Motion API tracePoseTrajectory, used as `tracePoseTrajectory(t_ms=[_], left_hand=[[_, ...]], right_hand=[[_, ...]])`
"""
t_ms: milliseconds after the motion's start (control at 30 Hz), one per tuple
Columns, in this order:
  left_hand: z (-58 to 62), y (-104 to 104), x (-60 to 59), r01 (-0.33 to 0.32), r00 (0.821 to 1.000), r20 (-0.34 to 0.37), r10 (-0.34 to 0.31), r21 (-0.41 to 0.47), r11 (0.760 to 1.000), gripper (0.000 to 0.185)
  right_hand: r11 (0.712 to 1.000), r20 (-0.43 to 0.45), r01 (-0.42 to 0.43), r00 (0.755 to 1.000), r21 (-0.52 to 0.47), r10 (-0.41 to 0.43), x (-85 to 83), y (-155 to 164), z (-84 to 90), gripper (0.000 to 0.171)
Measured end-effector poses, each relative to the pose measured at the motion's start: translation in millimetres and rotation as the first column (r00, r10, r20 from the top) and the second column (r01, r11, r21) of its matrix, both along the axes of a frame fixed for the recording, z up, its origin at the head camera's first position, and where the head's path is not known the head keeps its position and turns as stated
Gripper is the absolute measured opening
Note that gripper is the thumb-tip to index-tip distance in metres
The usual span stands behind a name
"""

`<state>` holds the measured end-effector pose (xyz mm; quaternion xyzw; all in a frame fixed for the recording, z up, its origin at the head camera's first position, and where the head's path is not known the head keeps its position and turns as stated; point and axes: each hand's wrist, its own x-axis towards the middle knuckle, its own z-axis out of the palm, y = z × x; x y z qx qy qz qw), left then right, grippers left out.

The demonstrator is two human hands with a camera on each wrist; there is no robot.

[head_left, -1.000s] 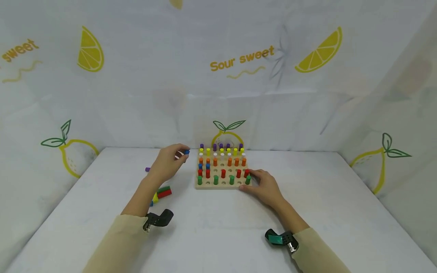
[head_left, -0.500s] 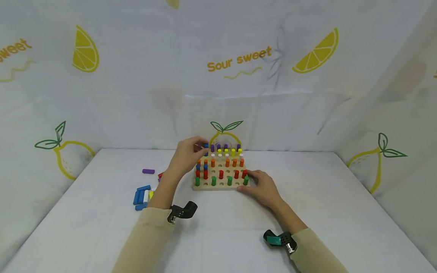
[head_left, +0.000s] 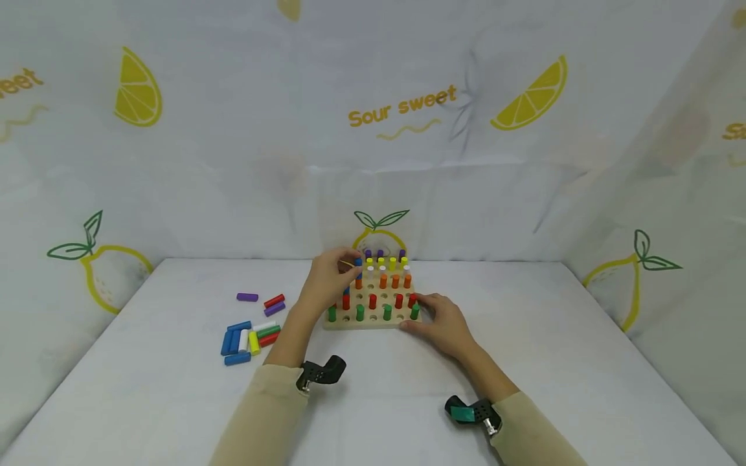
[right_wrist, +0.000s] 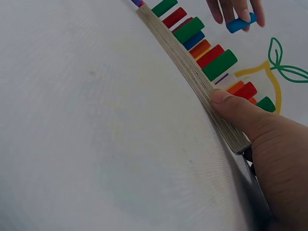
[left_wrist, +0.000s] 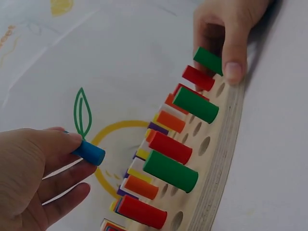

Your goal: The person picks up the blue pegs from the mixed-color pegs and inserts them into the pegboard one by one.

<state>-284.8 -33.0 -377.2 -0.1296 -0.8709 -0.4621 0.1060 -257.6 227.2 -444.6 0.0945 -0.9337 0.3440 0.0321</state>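
Note:
A wooden pegboard (head_left: pixel 366 321) with rows of green, red, orange, white, yellow and purple pegs lies at the middle of the table. My left hand (head_left: pixel 329 279) pinches a blue peg (head_left: pixel 357 262) (left_wrist: pixel 89 151) (right_wrist: pixel 240 22) above the board's left side. My right hand (head_left: pixel 441 321) grips the board's near right corner, thumb on its edge (right_wrist: pixel 222 97) and fingers (left_wrist: pixel 232 48) by a green peg (left_wrist: pixel 208 59). Several holes (left_wrist: pixel 204 146) in the front rows stand empty.
Loose pegs lie on the white table left of the board: a blue, white, yellow, green and red cluster (head_left: pixel 249 338), a purple peg (head_left: pixel 247 297), and a red and purple pair (head_left: pixel 274 304). Lemon-print cloth walls close in the back and sides.
My left hand has carried the blue peg rightward from beside the board to over its left columns, uncovering the loose pegs. My right hand has stayed on the board's corner.

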Motion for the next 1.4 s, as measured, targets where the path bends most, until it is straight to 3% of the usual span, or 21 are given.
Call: tracePoseTrajectory(t_ms=[267, 533, 800, 1067, 1400], left_hand=[[-11.5, 3.0, -5.3, 0.036, 0.998, 0.045, -0.033, -0.082, 0.996, 0.028], [-17.7, 1.4, -5.9, -0.003, 0.999, 0.043, 0.009, -0.147, 0.989, 0.028], [-25.9, 1.8, -10.5, -0.008, 1.0, 0.008, 0.009, -0.144, 0.99, 0.025], [-30.0, -0.3, -12.9, -0.024, 0.998, 0.051, 0.031, -0.136, 0.99, 0.024], [-38.7, -1.1, -16.6, 0.016, 0.995, 0.102, -0.002, -0.138, 0.99, 0.022]], right_hand=[[1.0, 0.005, 0.009, 1.0, 0.01, -0.009, 1.1, -0.3, 2.5, 0.077], [1.0, -0.006, -0.001, 1.0, 0.007, 0.001, 1.1, 0.3, -0.5, 0.077], [1.0, -0.028, -0.006, 1.0, 0.007, 0.006, -1.0, 2.0, -2.8, 0.076], [1.0, -0.03, -0.005, 1.0, 0.018, 0.005, -0.9, 1.7, -2.5, 0.076], [1.0, -0.028, -0.003, 1.0, 0.026, 0.003, 0.2, 1.6, -1.1, 0.076]])
